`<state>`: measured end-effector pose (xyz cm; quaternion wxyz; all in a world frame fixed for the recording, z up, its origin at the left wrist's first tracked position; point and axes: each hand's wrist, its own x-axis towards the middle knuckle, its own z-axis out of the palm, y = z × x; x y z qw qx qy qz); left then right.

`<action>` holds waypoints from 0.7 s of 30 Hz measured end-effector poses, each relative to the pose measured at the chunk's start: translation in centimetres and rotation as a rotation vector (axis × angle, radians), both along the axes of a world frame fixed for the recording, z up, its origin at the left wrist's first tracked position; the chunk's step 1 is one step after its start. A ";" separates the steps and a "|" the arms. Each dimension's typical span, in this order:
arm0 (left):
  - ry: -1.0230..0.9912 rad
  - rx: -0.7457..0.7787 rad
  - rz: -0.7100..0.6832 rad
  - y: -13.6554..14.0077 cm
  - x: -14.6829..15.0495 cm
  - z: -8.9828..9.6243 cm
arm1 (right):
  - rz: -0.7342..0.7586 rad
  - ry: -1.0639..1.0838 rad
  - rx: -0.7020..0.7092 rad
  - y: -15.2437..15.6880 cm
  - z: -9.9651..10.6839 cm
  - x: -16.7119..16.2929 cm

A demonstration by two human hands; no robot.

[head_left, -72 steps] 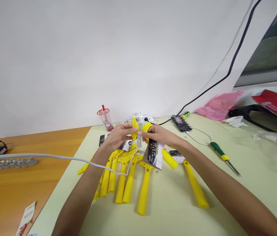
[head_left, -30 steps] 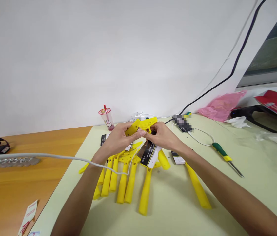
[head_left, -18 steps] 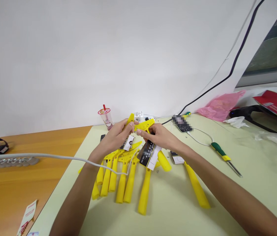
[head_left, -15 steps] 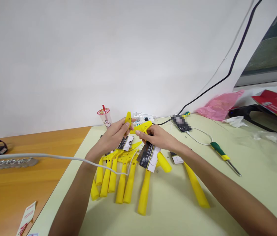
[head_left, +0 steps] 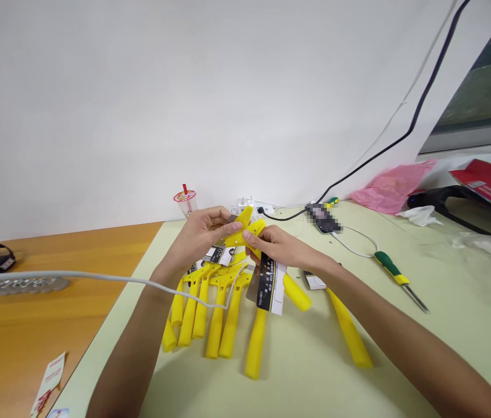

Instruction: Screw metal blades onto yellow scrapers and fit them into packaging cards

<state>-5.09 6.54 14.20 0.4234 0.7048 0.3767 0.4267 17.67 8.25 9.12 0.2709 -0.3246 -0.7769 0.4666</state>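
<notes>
My right hand grips a yellow plastic-handled tool by its wide head. From it hangs a black and white card, which hides part of the handle. In my left hand, thumb and fingers pinch a small yellow plastic piece, held against the tool's head. A grey flat part shows behind that piece, too little seen to name. Below my hands, several similar yellow tools lie side by side, handles toward me. Another yellow tool lies apart, near my right forearm.
A green and yellow screwdriver lies at right, near a phone on a cable. Behind are a cup with a straw and a power strip. A white cable crosses over my left forearm. A pink bag sits at back right.
The yellow piece in my left hand has moved right and tilted, from apart to up against the tool's head. The tool and its card have swung slightly right and down.
</notes>
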 end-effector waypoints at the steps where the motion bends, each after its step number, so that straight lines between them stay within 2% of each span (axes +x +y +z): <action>1: 0.011 0.012 -0.005 0.0 0.0 0.0 | 0.004 -0.008 -0.005 -0.1 0.0 0.0; 5: 0.020 0.029 -0.016 0.2 0.3 -0.3 | 0.006 -0.028 0.013 -0.6 0.5 -0.2; 12: -0.033 -0.034 0.070 0.6 0.7 -0.8 | 0.012 -0.046 0.042 -0.7 0.7 -0.3; 17: -0.068 -0.017 0.071 0.7 0.8 -0.9 | -0.008 -0.032 0.007 -0.3 0.2 -0.2; 21: -0.081 0.002 0.042 0.8 0.9 -1.1 | 0.005 -0.026 0.032 -0.3 0.2 -0.2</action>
